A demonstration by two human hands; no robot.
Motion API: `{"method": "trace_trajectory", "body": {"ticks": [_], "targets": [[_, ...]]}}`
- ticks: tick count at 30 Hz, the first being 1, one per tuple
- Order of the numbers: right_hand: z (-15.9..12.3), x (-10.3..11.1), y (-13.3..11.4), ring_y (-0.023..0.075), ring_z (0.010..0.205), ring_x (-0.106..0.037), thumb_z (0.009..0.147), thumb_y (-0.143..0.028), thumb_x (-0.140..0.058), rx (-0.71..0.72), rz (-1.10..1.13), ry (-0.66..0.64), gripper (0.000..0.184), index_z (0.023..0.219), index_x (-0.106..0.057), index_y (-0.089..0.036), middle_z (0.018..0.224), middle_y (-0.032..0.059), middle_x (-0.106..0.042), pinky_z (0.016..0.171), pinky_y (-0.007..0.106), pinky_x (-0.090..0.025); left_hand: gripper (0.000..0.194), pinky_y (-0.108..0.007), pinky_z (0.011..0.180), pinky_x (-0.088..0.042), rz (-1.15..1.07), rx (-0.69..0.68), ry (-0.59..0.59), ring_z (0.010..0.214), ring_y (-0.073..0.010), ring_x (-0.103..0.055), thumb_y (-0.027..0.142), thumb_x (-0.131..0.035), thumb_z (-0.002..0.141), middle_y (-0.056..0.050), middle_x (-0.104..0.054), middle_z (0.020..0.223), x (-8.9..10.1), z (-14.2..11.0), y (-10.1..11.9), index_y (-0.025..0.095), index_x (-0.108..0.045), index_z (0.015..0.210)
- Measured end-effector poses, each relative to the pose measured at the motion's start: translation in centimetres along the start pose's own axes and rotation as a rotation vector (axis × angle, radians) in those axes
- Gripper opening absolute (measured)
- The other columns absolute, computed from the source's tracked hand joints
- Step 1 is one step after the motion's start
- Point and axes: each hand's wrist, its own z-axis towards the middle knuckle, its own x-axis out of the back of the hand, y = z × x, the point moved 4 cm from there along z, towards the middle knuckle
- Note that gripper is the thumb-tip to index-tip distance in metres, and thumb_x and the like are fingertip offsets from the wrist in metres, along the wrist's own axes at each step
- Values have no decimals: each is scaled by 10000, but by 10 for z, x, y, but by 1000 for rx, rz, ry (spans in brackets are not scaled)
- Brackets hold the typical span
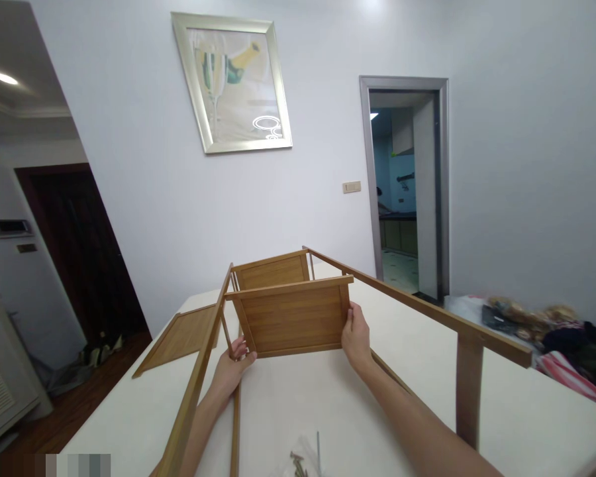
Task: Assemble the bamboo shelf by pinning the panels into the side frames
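L hand (229,370) closed on the lower L corner of the near wooden panel (293,321), R hand (356,338) gripping its R edge, so the panel's held upright betw. the L rail (197,371) & R rail (412,300), above the white table (273,397), w/ the far panel (271,271) just beyond. Step in hand looks like lining up this 1 panel betw. the 2 rails, tho can't tell if its ends are seated; next move prob. calls for both hands to hold it level & square, then 1 hand to come free for the screws (298,462) & thin metal rod (318,452) lying at the near side, approx. ctr.
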Motion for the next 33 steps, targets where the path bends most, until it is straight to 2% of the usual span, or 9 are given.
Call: {"method": "trace_trajectory", "body": {"ticks": [4,9,18,22,26,33], "targets": [[-8,-6,13,248,851,-611,940,-298,-318,-20,-16,-9,293,1069,-557,-186,939,100,-657,773,397,-489,579,-369,968,-506,23,15,72,1102,-265,-664,322,-752,685,-166,-703,1177,-1,1,-8,101,-618,1203],[-19,-16,29,265,882,-613,911,-265,-346,-47,-35,-8,270,1068,-542,-167,969,129,-646,802,432,-498,461,-387,969,-507,88,-15,151,1097,-281,-666,299,-712,697,-137,-728,1128,0,-3,-8,120,-660,1118],[-27,-28,50,272,977,-617,915,-226,-354,-36,-87,-22,323,1169,-533,-140,1071,161,-654,876,453,-490,368,-408,895,-542,109,-44,148,932,-276,-711,343,-685,664,-114,-759,946,6,-7,-7,133,-674,967],[-28,-30,54,292,925,-634,900,-225,-383,-17,-163,-10,328,1149,-571,-126,1017,174,-675,829,454,-498,414,-416,824,-548,91,-25,126,835,-278,-705,397,-733,589,-88,-749,855,11,-9,-10,143,-663,909],[-30,-27,54,290,850,-639,847,-172,-429,27,-243,6,351,1158,-590,-153,923,144,-692,753,417,-500,462,-382,733,-538,67,0,92,739,-252,-680,445,-790,521,-31,-710,738,17,-13,-13,163,-647,858],[-32,-23,47,267,669,-622,800,-104,-423,51,-340,-9,405,1168,-583,-150,751,106,-661,598,360,-465,472,-313,621,-482,69,52,-99,645,-201,-623,491,-841,484,26,-637,666,15,-19,-11,194,-554,713]]}}
